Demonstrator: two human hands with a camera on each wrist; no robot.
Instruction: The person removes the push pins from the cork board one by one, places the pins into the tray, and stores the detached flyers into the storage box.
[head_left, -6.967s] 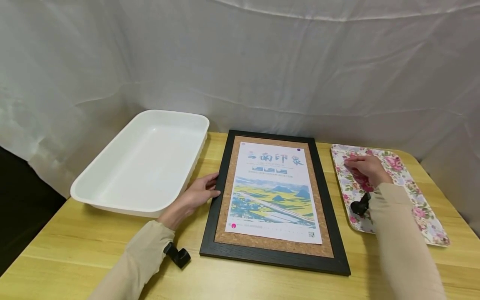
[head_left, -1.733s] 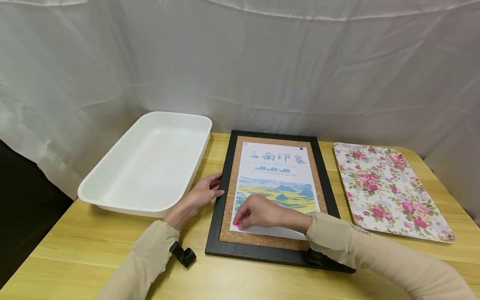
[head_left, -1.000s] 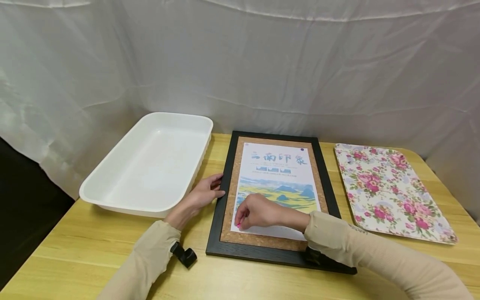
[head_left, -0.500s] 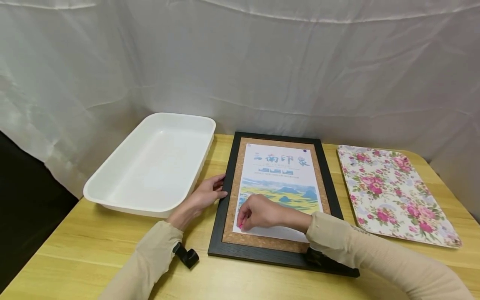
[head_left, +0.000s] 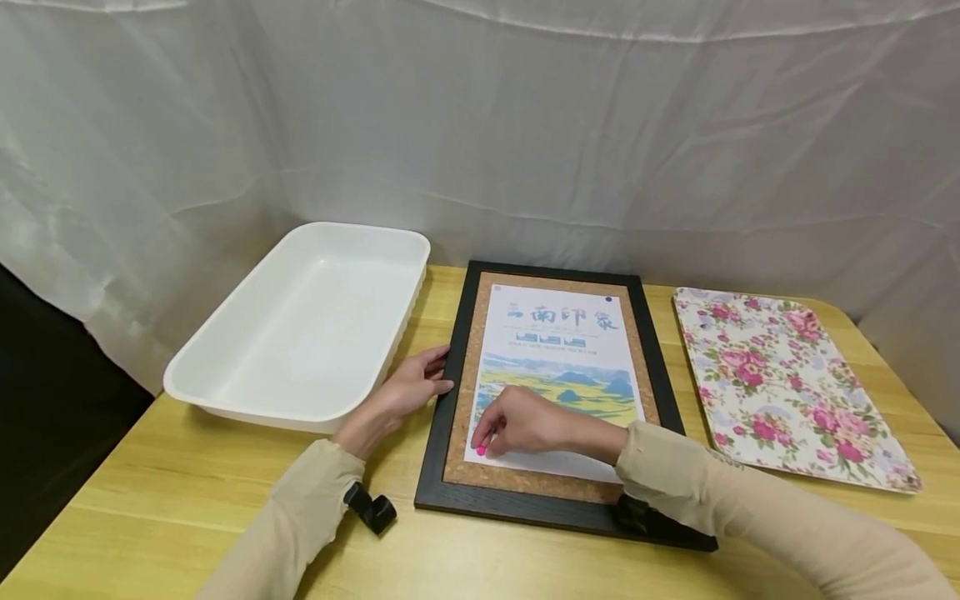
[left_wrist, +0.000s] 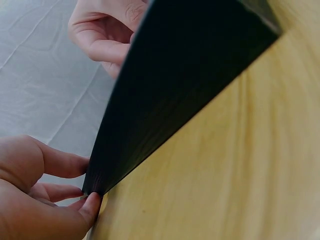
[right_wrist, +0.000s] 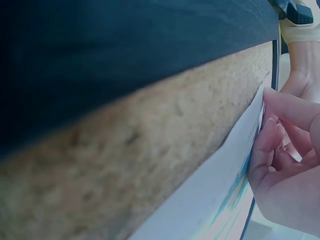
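Note:
A black-framed cork board (head_left: 562, 489) lies on the table with a printed landscape poster (head_left: 555, 358) on it. My left hand (head_left: 405, 387) grips the frame's left edge; in the left wrist view, its thumb and fingers (left_wrist: 65, 165) meet at the dark edge. Over the poster's lower left corner, my right hand (head_left: 525, 421) pinches a pink push pin (head_left: 481, 450) between thumb and fingertips. The right wrist view shows these fingertips (right_wrist: 272, 127) low at the paper, its edge slightly wavy over the cork; the pin is hidden there. A dark purple pin (head_left: 608, 299) sits at the poster's upper right corner.
To the left stands a deep white plastic tray (head_left: 187, 393), its near right corner close to my left wrist. A flat floral tray (head_left: 795, 392) lies to the right, with a small dark spot (head_left: 702, 314) near its upper left. A grey curtain (head_left: 555, 133) hangs behind.
Seven seconds ago my right hand was over the floral tray; it has since come left to the pink pin at the poster's corner. My left hand has kept its hold on the frame.

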